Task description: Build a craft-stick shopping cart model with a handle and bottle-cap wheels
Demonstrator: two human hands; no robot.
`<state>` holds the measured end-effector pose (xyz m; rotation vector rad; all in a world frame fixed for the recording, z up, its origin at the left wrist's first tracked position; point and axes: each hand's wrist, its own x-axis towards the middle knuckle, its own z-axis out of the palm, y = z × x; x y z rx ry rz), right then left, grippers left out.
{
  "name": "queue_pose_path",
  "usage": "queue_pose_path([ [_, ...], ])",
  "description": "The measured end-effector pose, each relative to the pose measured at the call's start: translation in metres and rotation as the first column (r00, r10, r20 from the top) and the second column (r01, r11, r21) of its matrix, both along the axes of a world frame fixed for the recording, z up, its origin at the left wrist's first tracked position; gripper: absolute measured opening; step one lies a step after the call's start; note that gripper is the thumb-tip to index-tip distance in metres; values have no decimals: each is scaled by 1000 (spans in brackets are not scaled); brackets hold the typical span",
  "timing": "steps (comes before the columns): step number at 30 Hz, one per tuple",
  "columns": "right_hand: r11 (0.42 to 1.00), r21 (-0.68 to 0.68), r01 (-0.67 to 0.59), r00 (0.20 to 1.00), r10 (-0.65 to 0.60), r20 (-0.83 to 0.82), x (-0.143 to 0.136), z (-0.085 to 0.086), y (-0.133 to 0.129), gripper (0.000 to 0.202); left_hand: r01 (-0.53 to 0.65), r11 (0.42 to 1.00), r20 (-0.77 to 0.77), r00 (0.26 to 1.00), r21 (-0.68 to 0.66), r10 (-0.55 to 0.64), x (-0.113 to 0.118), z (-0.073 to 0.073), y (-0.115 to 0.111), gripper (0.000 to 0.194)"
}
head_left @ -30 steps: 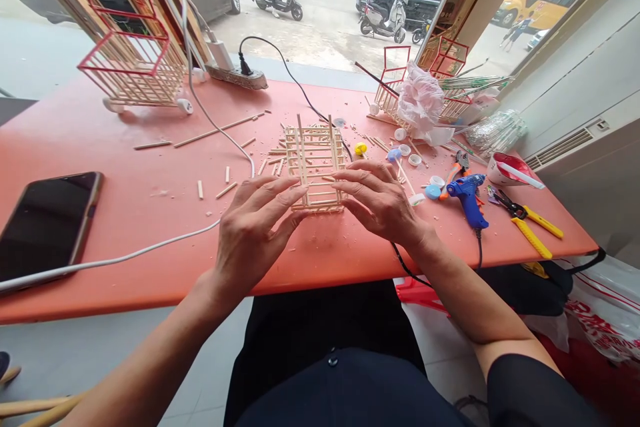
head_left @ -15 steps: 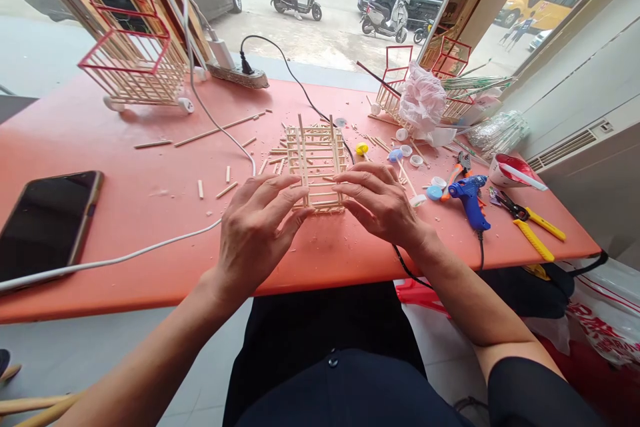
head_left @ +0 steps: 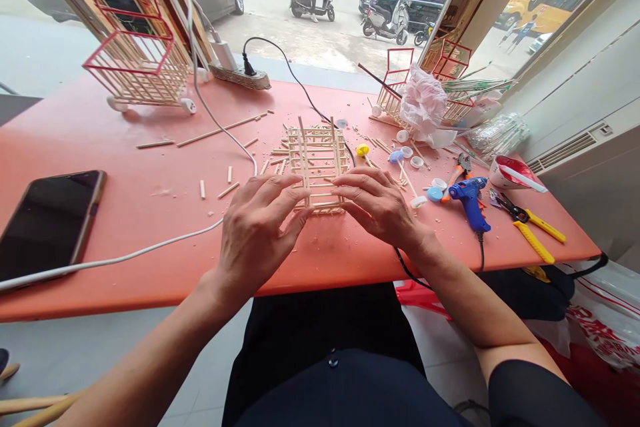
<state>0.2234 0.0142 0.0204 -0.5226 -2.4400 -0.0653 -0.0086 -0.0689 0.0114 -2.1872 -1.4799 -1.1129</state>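
A small frame of thin wooden sticks (head_left: 320,163) sits on the pink tabletop in front of me, with two longer sticks rising from it. My left hand (head_left: 260,227) grips its near left side between thumb and fingers. On the opposite side, my right hand (head_left: 377,203) holds the near right corner, fingertips against the sticks. Both hands hide parts of the frame's sides. Loose cut sticks (head_left: 229,190) and crumbs lie around it.
A blue glue gun (head_left: 470,200) and yellow-handled pliers (head_left: 535,227) lie right, near bottle caps (head_left: 435,193). A phone (head_left: 50,223) and a white cable (head_left: 150,250) are left. A red-rimmed stick cart (head_left: 135,73) stands back left, beside a power strip (head_left: 240,75).
My hands and the stick frame stay almost in place. The view has shifted slightly, and outside the window a scooter with a rider has moved to the right.
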Motion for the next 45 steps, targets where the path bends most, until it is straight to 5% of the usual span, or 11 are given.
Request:
queue_pose_path([
  [16, 997, -10, -75, 995, 74, -67, 0, 0, 0, 22, -5, 1000, 84, 996, -20, 7, 3, -1, -1, 7],
  [45, 991, 118, 66, 998, -66, -9, 0, 0, -9, 22, -28, 999, 130, 991, -37, 33, 11, -6, -5, 13],
])
